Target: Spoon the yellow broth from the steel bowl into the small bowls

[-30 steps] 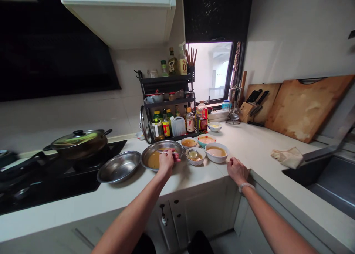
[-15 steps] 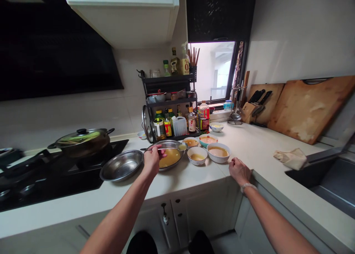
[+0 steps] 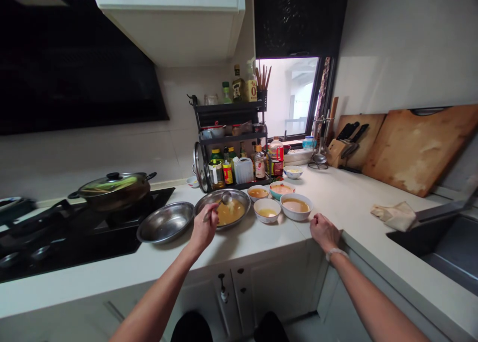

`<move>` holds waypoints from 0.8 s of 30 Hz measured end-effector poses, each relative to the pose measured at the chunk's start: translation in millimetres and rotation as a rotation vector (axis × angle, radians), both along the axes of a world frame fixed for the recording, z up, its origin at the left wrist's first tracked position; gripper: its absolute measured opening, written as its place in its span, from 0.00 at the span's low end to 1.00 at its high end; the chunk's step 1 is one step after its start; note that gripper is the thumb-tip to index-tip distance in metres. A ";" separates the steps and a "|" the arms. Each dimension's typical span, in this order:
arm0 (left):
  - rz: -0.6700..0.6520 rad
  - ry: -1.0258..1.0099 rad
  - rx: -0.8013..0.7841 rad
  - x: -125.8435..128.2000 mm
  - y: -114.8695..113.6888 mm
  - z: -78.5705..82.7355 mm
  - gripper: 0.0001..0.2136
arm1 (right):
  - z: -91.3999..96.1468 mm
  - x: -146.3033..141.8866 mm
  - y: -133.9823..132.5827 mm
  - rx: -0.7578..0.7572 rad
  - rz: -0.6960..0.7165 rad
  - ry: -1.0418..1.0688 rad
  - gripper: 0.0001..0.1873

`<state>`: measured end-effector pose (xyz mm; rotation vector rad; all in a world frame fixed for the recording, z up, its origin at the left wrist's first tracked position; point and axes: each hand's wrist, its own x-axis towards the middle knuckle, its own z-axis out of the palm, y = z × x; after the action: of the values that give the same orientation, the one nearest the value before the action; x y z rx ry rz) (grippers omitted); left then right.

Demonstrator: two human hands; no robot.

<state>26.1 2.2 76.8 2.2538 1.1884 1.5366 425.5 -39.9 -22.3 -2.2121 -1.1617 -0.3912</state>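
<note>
My left hand (image 3: pixel 205 228) is closed round the handle of a metal spoon (image 3: pixel 226 198). The spoon's bowl is over a round metal basin (image 3: pixel 246 213) of yellowish liquid, near its far side; I cannot tell whether it touches the liquid. Right of the basin stand a white bowl (image 3: pixel 267 218) with pale yellow liquid and a larger white bowl (image 3: pixel 296 214) with brownish liquid. Behind them are a small bowl (image 3: pixel 258 197) and a green-rimmed bowl (image 3: pixel 273 194), both part filled. My right hand (image 3: pixel 324 231) rests as a loose fist on the counter edge, beside the larger bowl, apart from it.
Left of the basin sits another metal basin (image 3: pixel 166 224), close to the hob (image 3: pixel 112 242) with a lidded pan (image 3: pixel 114 190). A black rack (image 3: pixel 232 139) of bottles stands behind. To the right are a knife block (image 3: pixel 337 152), a cutting board (image 3: pixel 421 148), a cloth (image 3: pixel 394 215) and a sink (image 3: pixel 444 252).
My left hand has drawn the spoon leftward, from the basin's right rim by the white bowl back over the basin's liquid. My right hand has stayed at the counter edge.
</note>
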 end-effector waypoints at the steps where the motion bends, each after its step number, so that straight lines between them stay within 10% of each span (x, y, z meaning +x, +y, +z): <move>1: -0.022 0.067 0.079 -0.7 -1.4 -0.2 0.11 | -0.5 0.3 0.3 0.000 0.002 0.000 0.10; 5: -0.076 0.113 0.167 5.5 -5.9 1.8 0.10 | -0.2 0.0 0.2 -0.023 -0.011 0.015 0.11; 14: -0.177 -0.413 -0.240 68.2 -13.7 7.2 0.10 | 4.9 -3.0 -3.3 -0.017 0.021 0.028 0.10; 24: -0.336 -0.121 -0.168 105.6 -12.8 -11.0 0.09 | 7.2 -4.7 -4.6 -0.014 0.021 0.033 0.10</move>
<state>131.7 -10.5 65.9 2.0882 0.8215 1.3664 420.8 -44.5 -15.1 -2.2084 -1.1723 -0.3378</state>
